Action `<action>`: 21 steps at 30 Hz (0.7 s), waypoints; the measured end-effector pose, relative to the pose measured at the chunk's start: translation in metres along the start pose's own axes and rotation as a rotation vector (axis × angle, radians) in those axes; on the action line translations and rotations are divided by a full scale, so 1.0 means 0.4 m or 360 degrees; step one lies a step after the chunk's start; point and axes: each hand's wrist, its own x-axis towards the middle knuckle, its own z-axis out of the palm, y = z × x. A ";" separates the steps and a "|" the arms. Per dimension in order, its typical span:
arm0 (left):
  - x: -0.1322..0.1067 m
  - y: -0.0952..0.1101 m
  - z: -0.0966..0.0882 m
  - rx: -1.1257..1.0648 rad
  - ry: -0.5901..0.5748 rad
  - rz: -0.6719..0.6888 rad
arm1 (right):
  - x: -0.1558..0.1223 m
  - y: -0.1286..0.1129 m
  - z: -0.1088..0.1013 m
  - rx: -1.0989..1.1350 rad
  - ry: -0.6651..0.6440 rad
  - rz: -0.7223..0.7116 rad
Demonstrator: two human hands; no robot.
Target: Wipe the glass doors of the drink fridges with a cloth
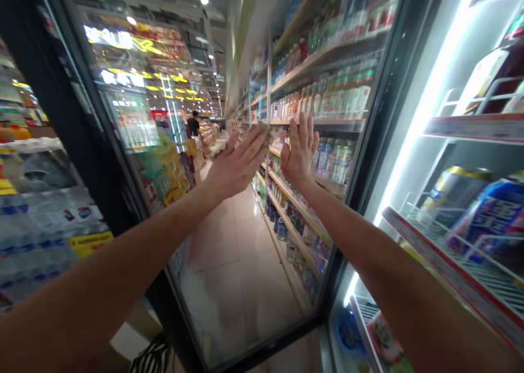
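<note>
My left hand (239, 163) lies with its fingers stretched out against the glass door (221, 285) of a display fridge. It is slightly blurred, and a pale patch at its fingertips could be a cloth or a reflection; I cannot tell which. To its right, my right hand (301, 150) is raised with its palm toward the same pane, fingers extended and apart, holding nothing visible. The door stands swung open, its black frame (370, 105) running around the glass. Shelves of bottles, an aisle floor and bright signs show in the pane, partly as reflections.
On the right is the lit fridge interior, with wire-fronted shelves (462, 124), cans (454, 190) and a blue pack (487, 212). Stacked water bottles (45, 242) with a yellow label stand at left. A person in dark clothes (194, 124) appears far down the aisle.
</note>
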 end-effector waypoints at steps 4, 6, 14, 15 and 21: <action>0.021 -0.082 -0.060 0.0409 0.0220 -0.0110 | -0.005 -0.006 0.003 0.0047 0.0132 0.0023; 0.021 -0.118 -0.105 0.0580 0.0415 -0.0304 | -0.008 -0.007 0.006 0.0076 0.0171 0.0023; -0.111 -0.098 -0.075 0.0729 0.0106 0.0609 | -0.015 -0.004 0.004 0.0155 0.0219 -0.0011; -0.102 -0.109 -0.088 0.0741 0.0146 0.0510 | -0.015 -0.004 0.005 0.0161 0.0230 -0.0009; -0.132 -0.097 -0.072 0.0783 0.0221 0.0035 | -0.015 -0.009 0.013 0.0185 0.0301 -0.0018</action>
